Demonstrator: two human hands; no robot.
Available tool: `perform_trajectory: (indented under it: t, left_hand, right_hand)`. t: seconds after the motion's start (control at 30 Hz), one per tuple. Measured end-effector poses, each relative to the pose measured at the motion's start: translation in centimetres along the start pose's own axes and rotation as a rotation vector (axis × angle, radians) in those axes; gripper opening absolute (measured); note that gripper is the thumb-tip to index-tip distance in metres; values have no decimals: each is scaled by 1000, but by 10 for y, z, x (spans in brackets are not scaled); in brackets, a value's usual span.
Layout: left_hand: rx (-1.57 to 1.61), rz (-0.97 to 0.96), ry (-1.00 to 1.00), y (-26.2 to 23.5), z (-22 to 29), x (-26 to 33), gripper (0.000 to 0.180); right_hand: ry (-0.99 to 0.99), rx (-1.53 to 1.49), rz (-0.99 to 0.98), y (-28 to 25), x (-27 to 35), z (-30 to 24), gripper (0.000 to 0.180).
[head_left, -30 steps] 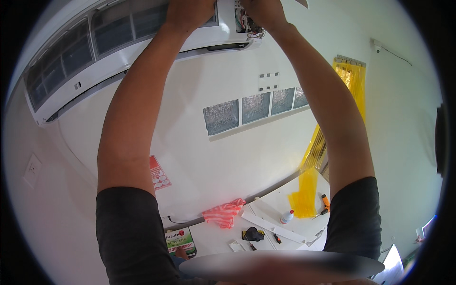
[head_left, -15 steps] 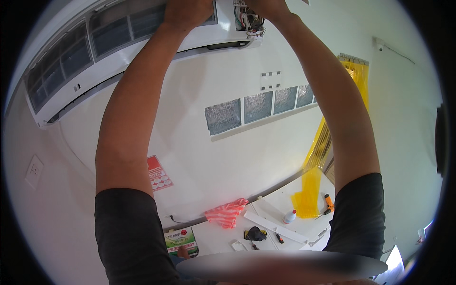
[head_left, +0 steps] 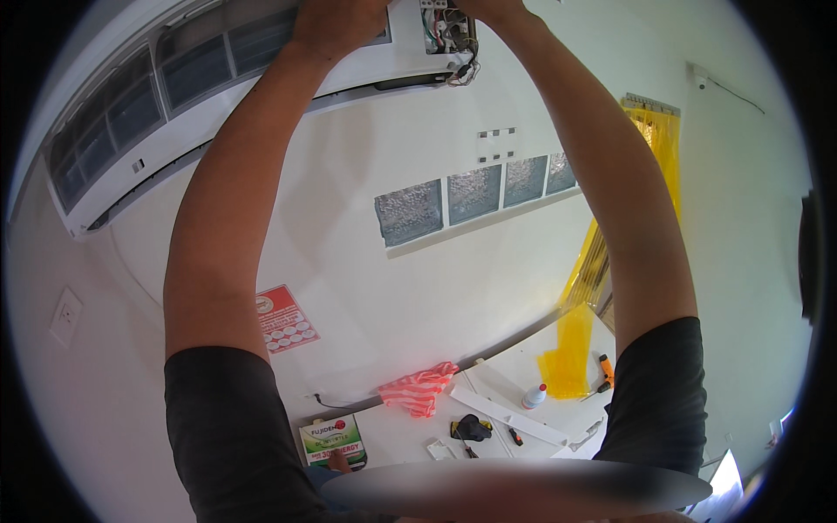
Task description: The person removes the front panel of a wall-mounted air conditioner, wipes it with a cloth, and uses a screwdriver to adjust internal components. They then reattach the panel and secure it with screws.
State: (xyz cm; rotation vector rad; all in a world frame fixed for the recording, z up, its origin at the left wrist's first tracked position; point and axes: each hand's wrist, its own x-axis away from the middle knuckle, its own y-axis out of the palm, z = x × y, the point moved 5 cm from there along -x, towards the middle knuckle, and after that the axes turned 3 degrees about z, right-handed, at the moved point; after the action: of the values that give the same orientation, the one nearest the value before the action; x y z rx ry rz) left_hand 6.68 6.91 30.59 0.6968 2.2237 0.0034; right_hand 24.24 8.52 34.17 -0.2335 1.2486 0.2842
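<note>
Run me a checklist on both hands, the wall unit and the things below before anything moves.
1. Left hand grip: cannot tell, fingers cut off by the upper edge.
2. Right hand grip: cannot tell, mostly out of view.
3. Wiring on the white wall unit covered: not ok, exposed.
4. Power off: cannot tell.
5. Orange-and-black tool clear of the hands: ok, on the table.

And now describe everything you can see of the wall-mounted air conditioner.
The air conditioner is long, white and plastic-looking, fixed high on the wall, slanting up rightward in view. Dark gridded filter panels show across its front, above a dark slot along the lower edge. Its right end is open, baring coloured wires, some dangling below. The left hand overlaps its front; the right hand is by the open end. Both are cut off, so contact is unclear.
</note>
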Motion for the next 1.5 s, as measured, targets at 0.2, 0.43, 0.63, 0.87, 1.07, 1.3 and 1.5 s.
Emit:
perform_trajectory:
  t: [0.2, 0.43, 0.63, 0.87, 1.07, 1.3, 1.5]
  left_hand:
    - [55, 32, -1, -1, -2, -1, 19]
    - [66, 31, -23, 1, -3, 2, 22]
    - [65, 20, -15, 2, -4, 1, 22]
    - [2, -71, -60, 1, 0, 1, 27]
    - [2, -117, -39, 7, 1, 1, 30]
    - [146, -132, 26, 15, 1, -1, 43]
    - [127, -210, 10, 14, 4, -5, 48]
  right_hand:
    - [-94, 189, -4, 15, -5, 5, 28]
    - [-58, 38, 24, 11, 4, -2, 25]
    - [118, -178, 120, 6, 5, -11, 17]
    - [245, -384, 43, -10, 21, -10, 12]
    - [51, -224, 162, -18, 25, 7, 11]
    - [-73, -62, 336, -9, 16, 8, 14]
    - [131, -24, 284, 3, 17, 16, 27]
